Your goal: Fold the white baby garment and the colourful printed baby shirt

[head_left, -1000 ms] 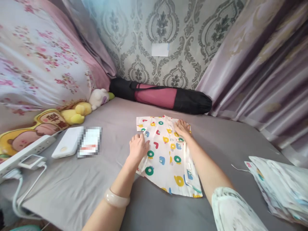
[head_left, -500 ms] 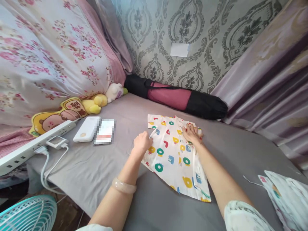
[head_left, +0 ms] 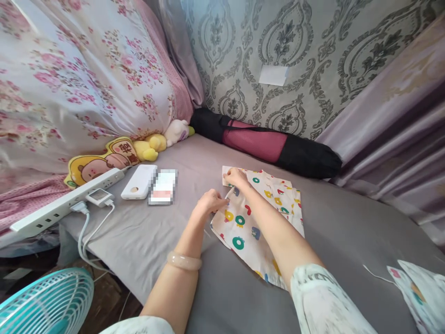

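A small white short-sleeved shirt [head_left: 246, 234] with a bright print of rings, letters and animals lies spread on the grey bed sheet. At its left side edge, just under the sleeve, my left hand [head_left: 212, 202] pinches the cloth. My right hand [head_left: 237, 178] reaches across the shirt and has its fingers closed on the left sleeve. The right forearm covers part of the shirt's middle and lower right side. A pale bangle [head_left: 184, 261] circles my left wrist.
Left of the shirt lie a phone [head_left: 163, 188], a white power bank [head_left: 139, 182] and a power strip [head_left: 66, 199] with cables. Plush toys [head_left: 149, 146] line the back left. A black-and-pink rolled bag [head_left: 255, 140] lies along the wall. Folded cloth [head_left: 422, 290] is at right; a fan [head_left: 48, 301] stands lower left.
My right hand has gone from the shirt's right side to its left sleeve and closed there. My left hand stays at the left edge. The whole view has shifted slightly.
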Available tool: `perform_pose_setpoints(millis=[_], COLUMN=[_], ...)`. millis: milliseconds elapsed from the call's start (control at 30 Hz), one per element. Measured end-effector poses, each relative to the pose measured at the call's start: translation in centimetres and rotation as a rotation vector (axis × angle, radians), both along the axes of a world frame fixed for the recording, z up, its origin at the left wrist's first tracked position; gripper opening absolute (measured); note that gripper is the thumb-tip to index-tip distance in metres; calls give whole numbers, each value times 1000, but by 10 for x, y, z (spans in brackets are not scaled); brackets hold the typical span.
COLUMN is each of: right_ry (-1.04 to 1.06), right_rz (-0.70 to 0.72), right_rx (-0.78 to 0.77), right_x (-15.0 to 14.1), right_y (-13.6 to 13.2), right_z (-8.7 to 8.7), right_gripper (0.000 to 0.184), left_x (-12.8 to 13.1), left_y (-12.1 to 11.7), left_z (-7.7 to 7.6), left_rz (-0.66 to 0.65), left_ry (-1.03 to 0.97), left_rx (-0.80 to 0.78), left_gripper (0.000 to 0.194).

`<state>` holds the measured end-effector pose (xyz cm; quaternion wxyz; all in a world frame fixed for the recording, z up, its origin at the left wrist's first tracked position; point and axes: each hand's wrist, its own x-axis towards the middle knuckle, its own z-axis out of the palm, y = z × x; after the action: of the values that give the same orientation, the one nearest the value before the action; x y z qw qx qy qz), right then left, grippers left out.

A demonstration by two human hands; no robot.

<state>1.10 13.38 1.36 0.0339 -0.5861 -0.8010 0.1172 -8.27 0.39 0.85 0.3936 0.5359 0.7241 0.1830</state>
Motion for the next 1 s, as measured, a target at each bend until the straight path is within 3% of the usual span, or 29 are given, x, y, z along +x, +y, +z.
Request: perform_pose_setpoints(millis=[133, 233, 433, 533, 700, 767, 1000], right_ry=[-97, -142, -138, 63, 501, 654, 821], right_rz=[-57, -91, -103, -190, -337, -359, -382], right_rx=[27, -4, 17, 6, -23, -23, -13], right_x=[-26, -37, -35, -12, 50, 74, 134], right_y=[-2, -3, -4, 1, 16, 19, 5], right_z=[-7, -7, -5, -4, 2, 5, 8], right_gripper=[39, 35, 32, 32, 12, 12, 10], left_x=[-9, -13, -14, -13, -7, -2, 27], left_y=[0, 0, 0, 1, -1, -3, -16], left_z=[1, 0, -1, -1, 3, 7, 24], left_rz=[-18, -57, -90, -97, -132, -143, -166], left_ry=[-80, -104, -137, -187, -292, -331, -384], left_rx=[-12, -32, -58, -27, 63, 99, 163], left_gripper=[24, 23, 17, 13, 18, 22, 26])
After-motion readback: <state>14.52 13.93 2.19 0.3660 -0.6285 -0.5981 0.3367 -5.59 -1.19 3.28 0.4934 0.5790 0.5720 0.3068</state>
